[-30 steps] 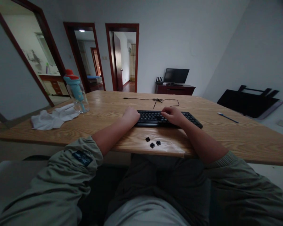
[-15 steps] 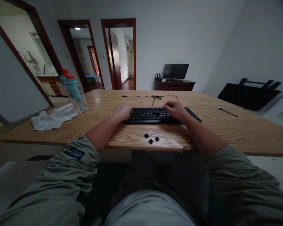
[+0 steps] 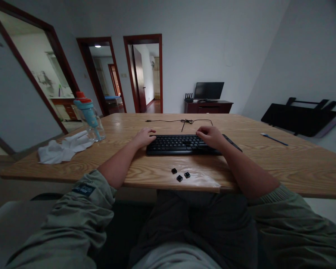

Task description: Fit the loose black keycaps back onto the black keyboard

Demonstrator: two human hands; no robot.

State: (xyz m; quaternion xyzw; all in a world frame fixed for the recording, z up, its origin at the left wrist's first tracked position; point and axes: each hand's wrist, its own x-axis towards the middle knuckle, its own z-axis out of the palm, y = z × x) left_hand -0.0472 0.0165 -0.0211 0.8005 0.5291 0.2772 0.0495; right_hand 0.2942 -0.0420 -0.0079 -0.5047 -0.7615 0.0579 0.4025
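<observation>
Nearest are two green sleeves, both ending short of the wrists. Three black keycaps lie loose in a small cluster just inside the near edge of the table, roughly midway along it. They should be hard, very light and easily flicked off that edge; pinch each by opposite side walls.

One keyboard lies flat behind the keycaps, long side parallel to the near edge. The hands are apart. The left hand, fingers spread, is at the keyboard's left end. The right hand is over the keys toward the right end, fingers curled and thumb close to them; whether anything is pinched there cannot be told. The unit is judged light, stiff and smooth, liable to slide on the tabletop; brace it by its short ends, clear of the keys.

One white cloth, soft and crumpled, lies toward the left edge; one bottle stands just beyond it. One brush lies toward the right edge. One tied cable lies toward the far edge.

Beyond the table: one cabinet bearing one screen and one router.
</observation>
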